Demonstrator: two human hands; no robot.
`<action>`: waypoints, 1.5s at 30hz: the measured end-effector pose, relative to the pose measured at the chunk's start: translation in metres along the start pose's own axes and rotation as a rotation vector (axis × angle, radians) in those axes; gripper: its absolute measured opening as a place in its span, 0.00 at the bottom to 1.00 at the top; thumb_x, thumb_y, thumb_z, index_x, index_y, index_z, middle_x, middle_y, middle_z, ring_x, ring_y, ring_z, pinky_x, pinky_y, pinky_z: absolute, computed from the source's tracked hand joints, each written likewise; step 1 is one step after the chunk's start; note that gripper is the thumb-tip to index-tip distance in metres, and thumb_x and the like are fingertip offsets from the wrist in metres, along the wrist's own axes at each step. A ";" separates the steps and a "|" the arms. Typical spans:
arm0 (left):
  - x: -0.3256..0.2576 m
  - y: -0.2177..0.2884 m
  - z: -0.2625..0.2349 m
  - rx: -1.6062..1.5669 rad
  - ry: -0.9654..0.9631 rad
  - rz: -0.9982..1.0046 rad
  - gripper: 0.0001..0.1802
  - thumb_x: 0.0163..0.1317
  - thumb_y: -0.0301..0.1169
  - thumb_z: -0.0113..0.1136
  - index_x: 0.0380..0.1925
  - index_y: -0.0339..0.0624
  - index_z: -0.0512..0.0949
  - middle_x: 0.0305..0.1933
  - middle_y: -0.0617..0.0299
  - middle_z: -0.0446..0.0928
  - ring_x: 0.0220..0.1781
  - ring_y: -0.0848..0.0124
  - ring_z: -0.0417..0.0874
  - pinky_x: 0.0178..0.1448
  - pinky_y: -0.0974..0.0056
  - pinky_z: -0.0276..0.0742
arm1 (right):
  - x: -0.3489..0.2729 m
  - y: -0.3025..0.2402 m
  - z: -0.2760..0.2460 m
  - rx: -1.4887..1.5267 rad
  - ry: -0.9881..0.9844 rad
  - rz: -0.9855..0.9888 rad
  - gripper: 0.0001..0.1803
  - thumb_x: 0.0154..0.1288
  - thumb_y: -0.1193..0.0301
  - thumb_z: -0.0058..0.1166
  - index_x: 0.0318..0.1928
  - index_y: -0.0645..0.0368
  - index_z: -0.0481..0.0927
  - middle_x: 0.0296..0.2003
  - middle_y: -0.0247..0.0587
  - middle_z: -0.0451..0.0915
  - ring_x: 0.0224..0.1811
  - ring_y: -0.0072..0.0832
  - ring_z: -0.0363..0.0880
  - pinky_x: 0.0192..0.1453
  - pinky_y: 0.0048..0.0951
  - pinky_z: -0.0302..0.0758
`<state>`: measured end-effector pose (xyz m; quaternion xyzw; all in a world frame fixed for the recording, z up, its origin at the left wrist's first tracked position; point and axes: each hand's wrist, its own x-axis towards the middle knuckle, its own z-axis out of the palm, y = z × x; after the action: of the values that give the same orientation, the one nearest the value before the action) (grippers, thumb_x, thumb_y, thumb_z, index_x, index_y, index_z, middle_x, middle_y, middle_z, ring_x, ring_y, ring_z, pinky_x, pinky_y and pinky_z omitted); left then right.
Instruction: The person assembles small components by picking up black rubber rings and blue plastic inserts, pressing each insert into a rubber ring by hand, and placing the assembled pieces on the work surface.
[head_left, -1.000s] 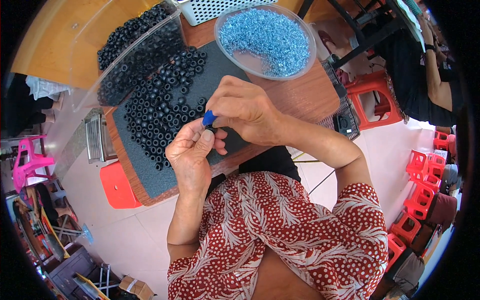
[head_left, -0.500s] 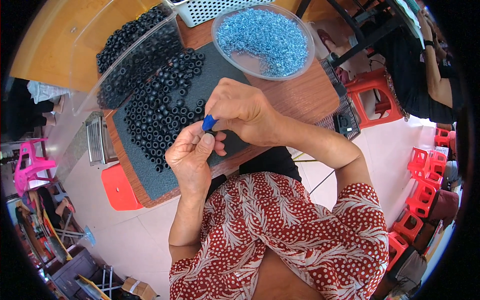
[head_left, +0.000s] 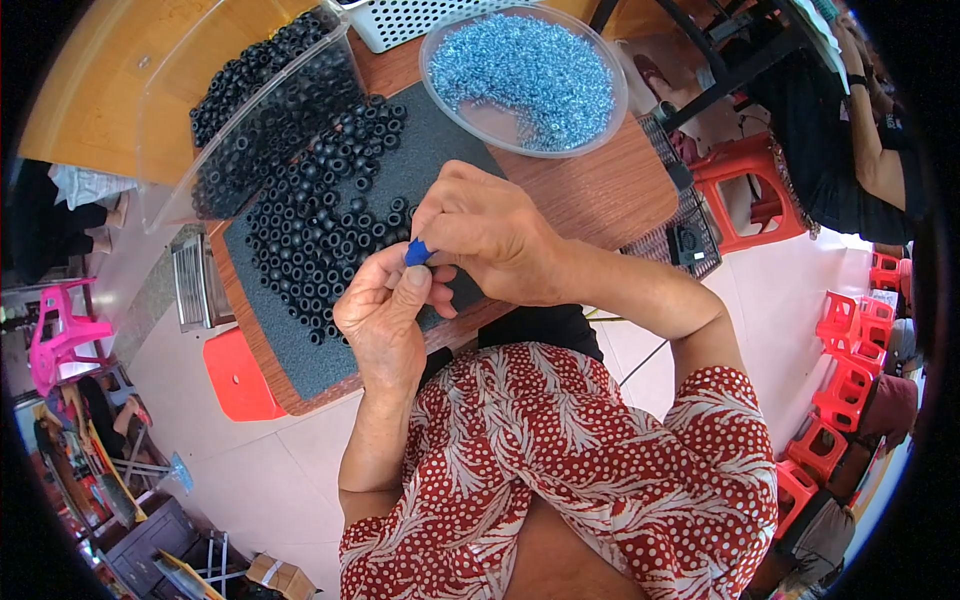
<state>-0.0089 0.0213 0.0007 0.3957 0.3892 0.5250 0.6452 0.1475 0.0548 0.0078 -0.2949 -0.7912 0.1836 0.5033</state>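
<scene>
My left hand (head_left: 385, 315) is closed, thumb and fingers pinched together over the near edge of a dark grey mat (head_left: 305, 362). Against its fingertips my right hand (head_left: 490, 235) is closed too, bent down from the right. A small blue piece (head_left: 417, 252) shows between the two hands at the right fingertips; whether it is held or worn on a finger I cannot tell. Whatever lies in the left pinch is hidden. Just beyond the hands, many black ring-shaped beads (head_left: 318, 215) are spread loose on the mat.
A clear plastic bin (head_left: 165, 165) lies tipped at the far left, more black beads inside. Behind my right hand stands a round clear tub (head_left: 622, 95) of tiny light-blue pieces. A white perforated basket (head_left: 395, 25) is at the back. Red stools (head_left: 240, 375) stand around; another person (head_left: 840, 150) is at right.
Both hands have shifted very slightly to the right. Less of the blue piece shows, as the right fingers have tilted down a little over it.
</scene>
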 end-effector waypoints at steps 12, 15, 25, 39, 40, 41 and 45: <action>0.001 -0.001 -0.002 -0.083 -0.010 -0.063 0.12 0.58 0.27 0.58 0.36 0.28 0.74 0.29 0.54 0.78 0.23 0.72 0.78 0.22 0.71 0.75 | -0.009 -0.003 -0.001 0.041 0.041 0.039 0.16 0.40 0.80 0.62 0.34 0.65 0.75 0.34 0.44 0.75 0.34 0.38 0.72 0.35 0.33 0.70; 0.002 0.001 -0.002 -0.110 0.002 -0.038 0.10 0.57 0.26 0.58 0.36 0.28 0.75 0.30 0.55 0.77 0.25 0.72 0.78 0.25 0.70 0.76 | -0.008 -0.005 -0.003 -0.006 0.014 0.056 0.19 0.39 0.76 0.64 0.36 0.65 0.75 0.35 0.45 0.75 0.36 0.39 0.71 0.37 0.34 0.70; 0.002 0.003 -0.001 0.020 0.055 -0.019 0.08 0.56 0.22 0.58 0.35 0.27 0.76 0.32 0.58 0.78 0.32 0.76 0.77 0.40 0.74 0.74 | -0.006 -0.002 0.009 -0.364 -0.222 -0.092 0.17 0.38 0.66 0.63 0.25 0.62 0.71 0.24 0.43 0.70 0.28 0.34 0.65 0.30 0.33 0.61; -0.001 0.000 -0.007 0.025 -0.024 -0.139 0.08 0.57 0.23 0.57 0.35 0.27 0.77 0.31 0.58 0.78 0.30 0.76 0.78 0.38 0.73 0.74 | -0.011 0.002 0.005 -0.463 -0.285 -0.237 0.16 0.37 0.65 0.60 0.15 0.58 0.66 0.11 0.40 0.67 0.16 0.32 0.67 0.22 0.31 0.62; 0.000 0.000 -0.007 -0.007 -0.033 -0.155 0.09 0.58 0.24 0.56 0.35 0.27 0.76 0.31 0.57 0.79 0.30 0.76 0.78 0.38 0.73 0.74 | -0.012 0.004 0.006 -0.460 -0.286 -0.237 0.16 0.37 0.65 0.60 0.15 0.58 0.66 0.11 0.40 0.67 0.16 0.32 0.67 0.22 0.31 0.62; 0.000 0.001 -0.007 -0.008 -0.031 -0.157 0.09 0.58 0.24 0.56 0.35 0.27 0.76 0.31 0.57 0.79 0.30 0.76 0.78 0.38 0.73 0.74 | -0.014 0.006 0.007 -0.445 -0.268 -0.226 0.16 0.36 0.65 0.60 0.14 0.58 0.65 0.11 0.40 0.67 0.16 0.32 0.67 0.22 0.31 0.62; 0.002 0.005 -0.005 0.010 -0.071 -0.232 0.09 0.59 0.24 0.54 0.36 0.26 0.76 0.31 0.56 0.79 0.29 0.74 0.79 0.38 0.72 0.75 | -0.014 0.005 0.001 -0.462 -0.361 -0.216 0.17 0.42 0.57 0.58 0.14 0.57 0.70 0.13 0.40 0.72 0.17 0.35 0.72 0.24 0.34 0.67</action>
<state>-0.0153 0.0244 0.0033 0.3695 0.4116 0.4307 0.7131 0.1521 0.0500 -0.0052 -0.2786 -0.9153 -0.0063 0.2908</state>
